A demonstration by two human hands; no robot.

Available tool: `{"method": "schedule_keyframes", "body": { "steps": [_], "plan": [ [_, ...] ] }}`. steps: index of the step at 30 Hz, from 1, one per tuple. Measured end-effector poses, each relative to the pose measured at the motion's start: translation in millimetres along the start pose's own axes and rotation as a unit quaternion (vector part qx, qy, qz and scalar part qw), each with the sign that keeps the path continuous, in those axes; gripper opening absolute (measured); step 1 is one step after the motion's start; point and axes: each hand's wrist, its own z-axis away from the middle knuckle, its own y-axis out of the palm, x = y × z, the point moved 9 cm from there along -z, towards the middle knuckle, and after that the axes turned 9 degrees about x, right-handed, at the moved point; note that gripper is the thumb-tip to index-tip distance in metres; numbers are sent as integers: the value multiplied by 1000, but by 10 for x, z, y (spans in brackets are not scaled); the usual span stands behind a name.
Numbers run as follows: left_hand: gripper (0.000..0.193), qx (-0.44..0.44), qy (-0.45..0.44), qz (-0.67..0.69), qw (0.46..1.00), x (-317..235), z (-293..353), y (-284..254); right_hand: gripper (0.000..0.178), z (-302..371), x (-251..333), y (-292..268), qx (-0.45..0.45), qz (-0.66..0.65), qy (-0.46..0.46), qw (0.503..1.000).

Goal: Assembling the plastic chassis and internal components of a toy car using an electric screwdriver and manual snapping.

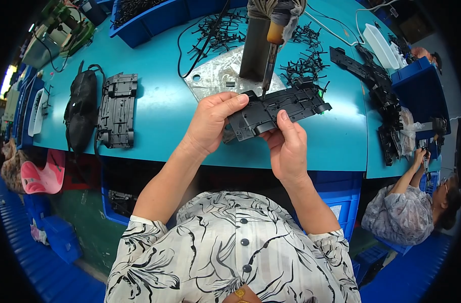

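Observation:
Both my hands hold a black plastic toy-car chassis [276,110] tilted above the front of the teal bench. My left hand [210,121] pinches its left end, the thumb on top near the corner. From the near edge, my right hand [289,146] grips it with the thumb over the upper face and the fingers beneath. A soldering iron [271,58] hangs point down from a wrapped mount, its tip at the chassis close to my left thumb. Whether the tip touches the plastic, I cannot tell. Behind the iron rises a metal post [253,50] on a scuffed metal plate [210,76].
To the left lie another black chassis [120,111] and a dark rounded shell [81,108]. Small black branched parts [306,63] are scattered behind the iron. A blue bin [155,28] stands at the back. On the right sit stacked black parts [384,101] and a co-worker [404,212].

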Motion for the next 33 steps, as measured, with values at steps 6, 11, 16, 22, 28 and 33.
{"method": "schedule_keyframes", "body": {
  "steps": [6,11,16,22,28,33],
  "plan": [
    [20,-5,2,-3,1000,27,-9,-31,36,-11,-44,-23,21,8,0,1000],
    [19,3,15,-6,1000,66,-3,-49,40,26,-136,-62,5,-37,24,999],
    [19,0,17,-5,1000,86,2,-99,37,44,-179,-92,-12,-35,4,999],
    [20,-16,4,8,1000,81,6,-132,28,9,-136,-60,-26,-50,-6,998],
    [20,-18,4,25,1000,69,-8,-161,34,-33,-120,-43,-13,-19,-5,1000],
    [21,-17,2,40,999,93,-14,-205,34,-51,-133,-30,-14,-13,-5,1000]
  ]
}}
